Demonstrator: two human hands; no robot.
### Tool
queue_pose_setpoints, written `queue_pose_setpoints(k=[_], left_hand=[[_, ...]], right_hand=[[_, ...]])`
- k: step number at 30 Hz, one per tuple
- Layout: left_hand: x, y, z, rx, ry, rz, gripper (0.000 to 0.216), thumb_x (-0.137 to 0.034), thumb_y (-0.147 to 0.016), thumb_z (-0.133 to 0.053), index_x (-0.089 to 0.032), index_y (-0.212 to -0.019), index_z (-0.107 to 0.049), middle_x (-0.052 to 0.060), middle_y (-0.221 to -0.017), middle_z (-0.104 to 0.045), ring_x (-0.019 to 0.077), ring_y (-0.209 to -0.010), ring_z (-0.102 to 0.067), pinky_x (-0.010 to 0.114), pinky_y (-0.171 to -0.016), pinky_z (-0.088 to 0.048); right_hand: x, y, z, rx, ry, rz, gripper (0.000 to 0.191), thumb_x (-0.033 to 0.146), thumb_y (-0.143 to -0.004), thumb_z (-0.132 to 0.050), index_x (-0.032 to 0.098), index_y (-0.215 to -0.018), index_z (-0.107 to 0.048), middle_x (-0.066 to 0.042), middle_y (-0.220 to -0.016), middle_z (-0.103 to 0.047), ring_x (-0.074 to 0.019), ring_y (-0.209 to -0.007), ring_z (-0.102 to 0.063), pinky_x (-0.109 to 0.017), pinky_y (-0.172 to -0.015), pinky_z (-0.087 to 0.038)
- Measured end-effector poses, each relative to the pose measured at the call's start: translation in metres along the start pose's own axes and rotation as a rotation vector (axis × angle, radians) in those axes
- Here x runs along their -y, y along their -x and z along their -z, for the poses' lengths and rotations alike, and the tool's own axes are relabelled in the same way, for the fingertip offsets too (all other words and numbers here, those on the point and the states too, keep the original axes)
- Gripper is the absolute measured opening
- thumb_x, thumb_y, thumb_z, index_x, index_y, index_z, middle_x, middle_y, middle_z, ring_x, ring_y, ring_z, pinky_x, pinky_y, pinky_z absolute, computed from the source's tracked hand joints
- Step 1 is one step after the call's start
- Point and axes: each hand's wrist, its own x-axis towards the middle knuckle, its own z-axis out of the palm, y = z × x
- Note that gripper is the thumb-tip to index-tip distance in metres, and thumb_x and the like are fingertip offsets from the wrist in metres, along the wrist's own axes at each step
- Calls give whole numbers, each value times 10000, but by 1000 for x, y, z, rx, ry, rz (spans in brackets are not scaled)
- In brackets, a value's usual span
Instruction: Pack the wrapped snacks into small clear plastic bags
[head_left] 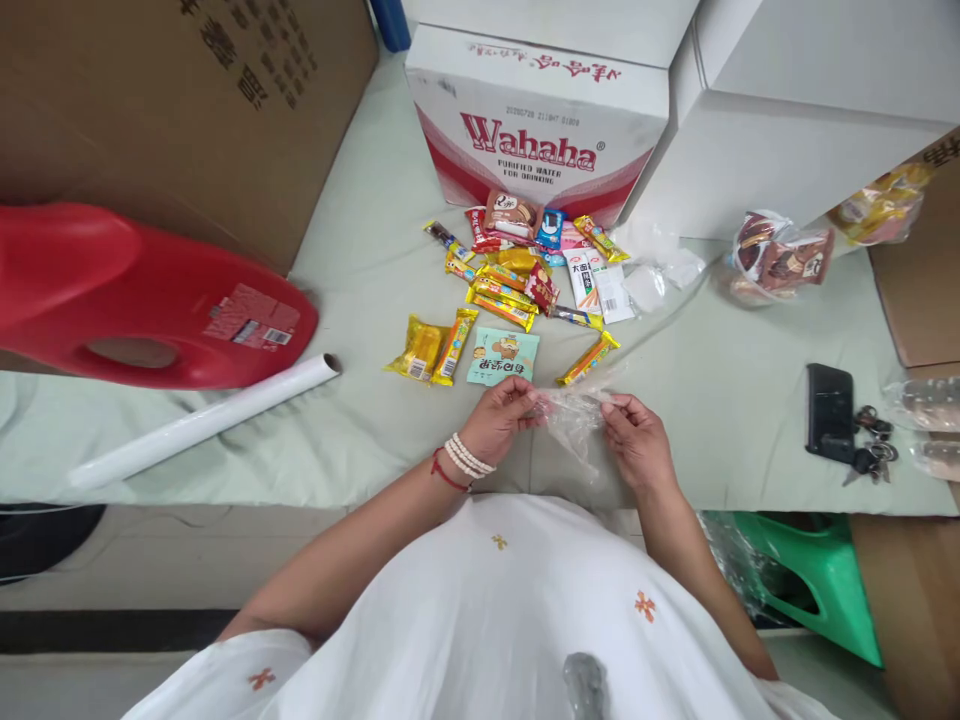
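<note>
A clear plastic bag (pixel 571 425) hangs crumpled between my two hands at the front of the table. My left hand (pixel 504 412) pinches one side of its top edge, and my right hand (pixel 631 432) grips the other side. Just beyond my left hand lies a pale green snack packet (pixel 502 356). A yellow snack stick (pixel 590 358) rests beyond the bag. Further back is a pile of snacks, with a brown wrapped cake (pixel 513 214), a white packet (pixel 581 280) and several yellow sticks (pixel 501 304). A yellow packet (pixel 417 350) sits to the left.
Behind the snacks stands a Wahaha water carton (pixel 536 130). A red jug (pixel 150 300) and a white roll (pixel 217 420) lie left. On the right are a bag of wrapped cakes (pixel 780 258), a black phone (pixel 829 408), keys (pixel 872 450) and a green stool (pixel 825 580).
</note>
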Motion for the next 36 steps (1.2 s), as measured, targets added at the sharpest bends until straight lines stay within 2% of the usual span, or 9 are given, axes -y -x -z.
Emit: queue_pose_setpoints(k=[8,11,14,19,21,24,29,32,36], left_hand=[[2,5,7,6,5,21,480,-453,-648,-919,-192,-849,-570,-25,-860,-617,133,-779,-647,299,-702,-598],[4,6,1,-19,-91,-44,474,-434,-647,-904,-198,-873,-561,-22,-915,-575,128,-821,-597,291,-693,-601],[1,6,-6,-144,-161,-69,547,-404,-619,-913,-222,-960,-526,-14,-997,-547,144,-862,-594,296,-666,-598],[-1,5,-20,-327,-280,36,716,-380,-615,-932,-239,-1170,-502,35,-1054,-527,193,-897,-599,329,-645,-583],[2,4,-21,-307,-290,87,744,-269,-562,-941,-228,-1175,-521,42,-1047,-545,191,-866,-602,317,-635,-564],[8,3,-14,-141,-221,73,613,-135,-503,-885,-201,-1030,-579,22,-956,-603,163,-794,-599,266,-623,-512],[7,8,1,172,-334,-97,463,-171,-577,-853,-205,-990,-647,20,-933,-680,163,-818,-633,286,-748,-517],[5,12,9,169,-477,-196,488,-190,-646,-835,-215,-1095,-647,34,-1023,-685,169,-864,-638,298,-808,-518],[7,16,14,27,-743,-475,419,-194,-789,-697,-213,-1201,-621,81,-1111,-645,209,-947,-636,358,-879,-539]], right_hand=[[-9,2,5,119,88,-58,370,536,-785,-728,224,-980,-687,73,-558,-467,-94,-474,-330,-226,-441,-235],[-6,0,2,192,199,-41,311,458,-721,-779,214,-905,-720,18,-638,-622,-134,-543,-497,-244,-489,-371],[-6,1,-2,146,289,58,273,400,-711,-789,221,-905,-716,-30,-833,-736,-189,-690,-634,-294,-628,-500],[-7,14,-12,67,377,296,259,393,-831,-718,240,-1038,-693,-27,-909,-734,-198,-778,-665,-304,-711,-522],[-4,19,-16,61,432,384,222,390,-867,-702,239,-1029,-701,-16,-863,-708,-180,-734,-632,-299,-696,-505],[0,20,-16,38,469,449,177,393,-896,-695,236,-974,-711,1,-797,-654,-152,-678,-565,-290,-675,-476],[2,5,-5,15,133,163,303,486,-795,-793,227,-889,-666,18,-765,-598,-127,-650,-518,-259,-619,-469],[0,0,1,114,-61,-26,406,531,-706,-858,234,-862,-628,-3,-880,-645,-149,-740,-590,-305,-694,-565],[-1,2,-4,131,-220,-163,521,690,-749,-779,255,-987,-617,-48,-1024,-694,-216,-893,-686,-437,-801,-636]])
